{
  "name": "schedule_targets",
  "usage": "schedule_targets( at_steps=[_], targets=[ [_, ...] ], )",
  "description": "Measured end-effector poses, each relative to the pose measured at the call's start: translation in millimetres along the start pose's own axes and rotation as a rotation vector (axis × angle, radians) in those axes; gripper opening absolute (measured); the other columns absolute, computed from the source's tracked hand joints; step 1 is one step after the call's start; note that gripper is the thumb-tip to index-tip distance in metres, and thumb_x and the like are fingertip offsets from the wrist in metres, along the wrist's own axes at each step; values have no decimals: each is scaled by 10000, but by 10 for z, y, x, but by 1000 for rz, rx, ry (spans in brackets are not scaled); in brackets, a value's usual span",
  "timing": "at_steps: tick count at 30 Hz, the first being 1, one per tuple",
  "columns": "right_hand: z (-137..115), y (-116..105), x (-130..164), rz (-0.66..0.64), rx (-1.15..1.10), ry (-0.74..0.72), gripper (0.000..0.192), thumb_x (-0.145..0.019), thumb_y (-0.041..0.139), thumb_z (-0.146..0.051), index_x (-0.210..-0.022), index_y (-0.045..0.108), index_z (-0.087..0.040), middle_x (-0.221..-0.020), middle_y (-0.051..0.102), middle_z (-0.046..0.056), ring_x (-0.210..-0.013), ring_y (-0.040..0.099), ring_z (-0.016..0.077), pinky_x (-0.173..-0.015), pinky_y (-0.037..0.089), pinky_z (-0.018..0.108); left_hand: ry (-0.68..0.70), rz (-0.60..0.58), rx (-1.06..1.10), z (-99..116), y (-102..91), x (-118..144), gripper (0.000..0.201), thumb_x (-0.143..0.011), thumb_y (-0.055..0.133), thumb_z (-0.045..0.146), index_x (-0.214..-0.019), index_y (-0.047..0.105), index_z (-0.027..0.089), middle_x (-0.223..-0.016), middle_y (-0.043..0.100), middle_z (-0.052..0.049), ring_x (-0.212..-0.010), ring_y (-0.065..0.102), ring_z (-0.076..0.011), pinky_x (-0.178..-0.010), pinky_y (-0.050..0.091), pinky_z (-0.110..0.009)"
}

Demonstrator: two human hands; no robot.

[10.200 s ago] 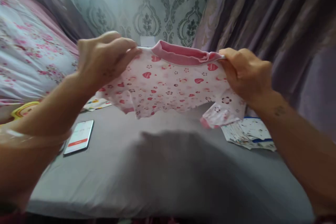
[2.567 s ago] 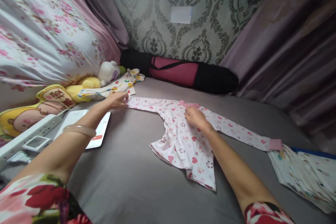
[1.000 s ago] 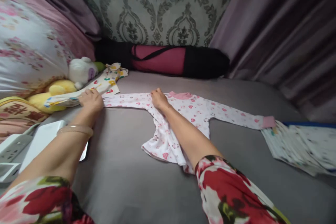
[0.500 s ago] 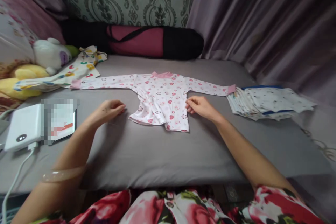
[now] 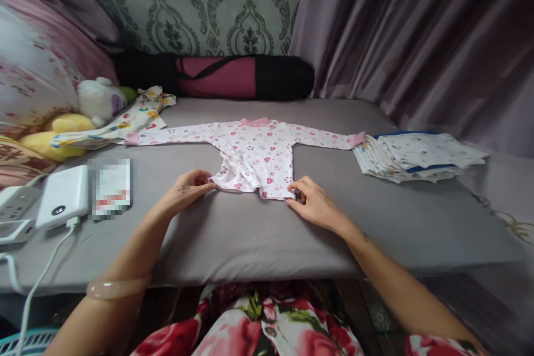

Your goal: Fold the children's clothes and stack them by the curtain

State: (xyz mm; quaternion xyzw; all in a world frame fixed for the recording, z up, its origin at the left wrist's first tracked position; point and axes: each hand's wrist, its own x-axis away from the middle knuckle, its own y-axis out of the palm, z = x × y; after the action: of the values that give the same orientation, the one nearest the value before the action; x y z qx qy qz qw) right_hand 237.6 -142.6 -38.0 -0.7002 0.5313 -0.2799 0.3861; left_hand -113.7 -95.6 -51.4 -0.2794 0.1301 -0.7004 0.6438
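Note:
A white child's long-sleeved shirt with pink hearts, pink collar and pink cuffs lies spread on the grey sheet, its sleeves stretched out to both sides. The hem is wavy, with folds running up the middle of the body. My left hand pinches the hem's left corner between thumb and fingers. At the right corner of the hem, my right hand has its thumb and fingers closed on the fabric. The right cuff touches a stack of folded clothes; the left cuff reaches a patterned garment.
To the left are a white power bank with a cable, a blurred-out phone-like object, a power strip and plush toys. A black and maroon long bag lies along the wall. Curtains hang at the right.
Both hands have come to the shirt's lower corners and closed on the hem. Before, the left hand was off the fabric and the right was at the shirt's side. The view has shifted slightly.

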Motion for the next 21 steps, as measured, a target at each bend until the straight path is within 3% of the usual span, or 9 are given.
schedule_targets(
  at_steps=[8,13,16,21],
  targets=[
    [-63,61,-37,16,227,17,155,-896,475,-223,-932,625,-239,-946,651,40,-790,601,166,-729,395,259,47,54,-55,80,85,1,435,-654,618,538,-858,671,157,-725,635,-16,-656,553,-168,-584,389,-260],
    [-91,113,-92,8,352,61,132,-921,473,-280,-903,597,-240,-940,680,48,-833,626,198,-678,363,278,80,200,-192,188,204,3,245,-731,532,440,-763,578,202,-666,570,2,-655,538,-174,-597,385,-273],
    [-137,116,-114,-24,430,101,158,-948,449,-301,-936,590,-230,-960,692,74,-876,641,219,-668,346,286,119,270,-259,192,290,-37,207,-792,483,420,-795,517,216,-694,572,0,-669,538,-172,-627,393,-279],
    [-194,49,-86,-67,474,99,177,-949,405,-216,-1011,570,-211,-972,696,81,-897,654,225,-671,335,290,209,227,-313,164,264,-45,269,-815,476,392,-1019,505,220,-649,551,34,-637,526,-165,-651,387,-269]
  ],
)
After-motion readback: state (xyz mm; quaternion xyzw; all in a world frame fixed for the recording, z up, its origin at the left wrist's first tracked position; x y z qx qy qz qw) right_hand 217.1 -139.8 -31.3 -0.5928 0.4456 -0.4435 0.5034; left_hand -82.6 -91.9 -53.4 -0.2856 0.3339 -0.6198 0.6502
